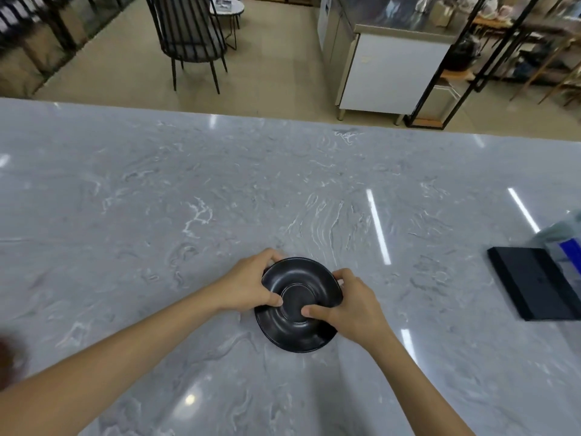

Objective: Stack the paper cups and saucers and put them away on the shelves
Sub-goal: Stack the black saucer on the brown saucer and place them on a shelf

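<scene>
Black saucers (298,309) stacked on marble counter (157,199); left hand (248,286), right hand (352,305) gripping

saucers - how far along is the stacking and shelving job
Stacking looks done: the black saucers sit piled on the marble counter. In hand: the left hand and right hand grip the stack's sides. Left: shelving it. No paper cups in view.
</scene>
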